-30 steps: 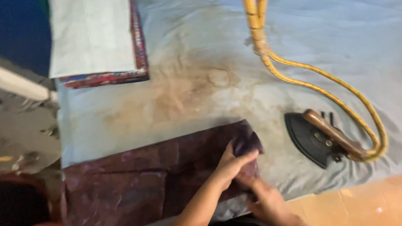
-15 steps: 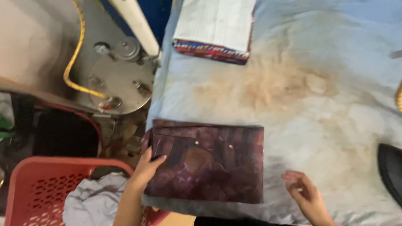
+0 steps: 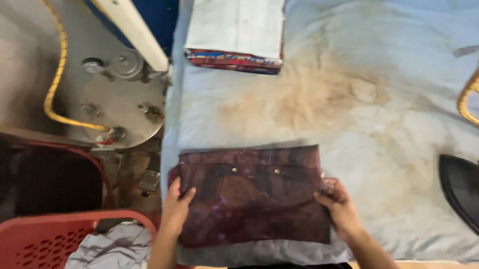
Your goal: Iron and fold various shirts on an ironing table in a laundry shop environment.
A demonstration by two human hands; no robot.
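Maroon folded garment lies flat between my hands: left hand pinches its near-left edge, right hand grips its right edge, keeping the fold square; iron sits well right.

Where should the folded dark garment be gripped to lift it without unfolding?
Probably by its two short side edges, from left and right. The garment lies flat as a wide rectangle; the left hand and right hand already sit at those edges, so the folds should stay stacked.
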